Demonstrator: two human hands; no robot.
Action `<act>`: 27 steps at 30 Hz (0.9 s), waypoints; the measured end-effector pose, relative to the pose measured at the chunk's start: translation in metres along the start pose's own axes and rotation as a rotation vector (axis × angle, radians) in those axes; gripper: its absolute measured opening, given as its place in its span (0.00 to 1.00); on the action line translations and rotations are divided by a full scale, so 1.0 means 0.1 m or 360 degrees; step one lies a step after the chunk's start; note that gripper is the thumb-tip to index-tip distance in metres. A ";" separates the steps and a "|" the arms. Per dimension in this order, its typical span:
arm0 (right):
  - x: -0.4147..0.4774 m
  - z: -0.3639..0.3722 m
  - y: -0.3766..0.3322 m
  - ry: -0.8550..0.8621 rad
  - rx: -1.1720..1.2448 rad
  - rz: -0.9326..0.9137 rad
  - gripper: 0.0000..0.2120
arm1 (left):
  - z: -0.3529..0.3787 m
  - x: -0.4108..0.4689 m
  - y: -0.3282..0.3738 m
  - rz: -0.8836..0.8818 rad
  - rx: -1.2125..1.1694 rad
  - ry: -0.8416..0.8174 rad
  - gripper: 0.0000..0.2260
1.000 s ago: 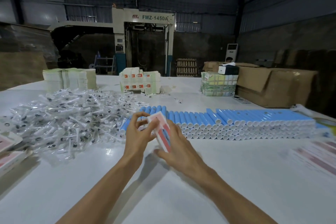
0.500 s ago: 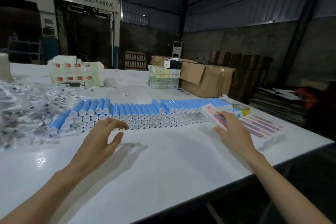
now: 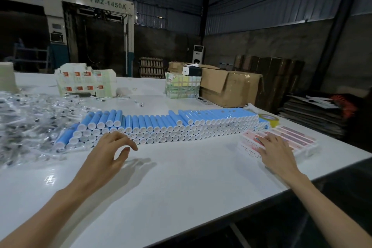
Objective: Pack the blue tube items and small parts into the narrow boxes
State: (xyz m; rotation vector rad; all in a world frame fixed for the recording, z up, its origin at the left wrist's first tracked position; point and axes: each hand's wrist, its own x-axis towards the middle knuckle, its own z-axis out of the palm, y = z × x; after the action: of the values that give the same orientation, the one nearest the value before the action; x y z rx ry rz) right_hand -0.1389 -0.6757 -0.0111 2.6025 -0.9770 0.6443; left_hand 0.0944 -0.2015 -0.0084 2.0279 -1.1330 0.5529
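Observation:
A long stack of blue tubes (image 3: 181,125) with white caps lies across the middle of the white table (image 3: 171,183). To its left spreads a heap of small parts in clear wrappers (image 3: 30,123). At the right edge sits a pile of narrow red-and-white boxes (image 3: 298,137). My right hand (image 3: 275,151) lies flat on the nearest box (image 3: 250,143) of that pile, fingers straight. My left hand (image 3: 112,149) hovers just in front of the tube stack, fingers loosely curled, holding nothing.
Packed white cartons (image 3: 86,81) stand at the back of the table, a wrapped bundle (image 3: 183,87) and a brown cardboard box (image 3: 229,86) to their right. A yellow tape roll (image 3: 268,120) sits behind the box pile. The table's edge runs close by on the right.
My right hand carried the narrow box from the centre to the right and set it on the pile. My left hand let go and now hovers by the tubes. The view turned right.

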 end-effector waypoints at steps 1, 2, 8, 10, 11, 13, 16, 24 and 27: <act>-0.01 0.01 0.00 0.0003 -0.0034 0.0011 0.22 | 0.00 0.00 -0.01 0.0000 0.0002 -0.0004 0.14; -0.02 0.01 0.00 0.0000 -0.0063 0.0023 0.21 | 0.00 0.00 -0.02 0.0001 0.0003 -0.0009 0.14; -0.02 -0.05 -0.10 0.0053 -0.0075 0.0032 0.19 | 0.03 0.02 -0.09 0.0000 0.0034 -0.0045 0.14; 0.02 -0.14 -0.33 0.0155 0.0058 0.0009 0.18 | 0.03 0.02 -0.10 -0.0020 0.0042 -0.0062 0.14; 0.04 -0.20 -0.51 0.0220 0.0155 -0.0040 0.17 | 0.03 0.03 -0.10 -0.0032 0.0046 -0.0062 0.13; 0.05 -0.33 -0.97 0.0312 0.0459 -0.0176 0.14 | 0.01 0.03 -0.10 -0.0069 0.0066 -0.0040 0.12; 0.04 -0.48 -1.84 0.0295 0.1087 -0.0331 0.13 | -0.07 0.03 -0.10 -0.0169 0.0046 0.0027 0.10; -0.20 -0.60 -4.01 -0.0265 0.2100 -0.0685 0.06 | -0.72 -0.11 -0.21 -0.0552 0.0436 0.0077 0.08; -0.34 -0.53 -4.44 -0.0289 0.2139 -0.0760 0.06 | -1.09 -0.36 -0.36 -0.0767 0.0852 0.0111 0.10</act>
State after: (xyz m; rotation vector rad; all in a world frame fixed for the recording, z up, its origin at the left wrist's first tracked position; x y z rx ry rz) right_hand 0.1221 -0.3115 -0.0309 3.8275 0.3029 1.2027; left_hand 0.1049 -0.0857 0.0231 2.5995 -0.4396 0.7175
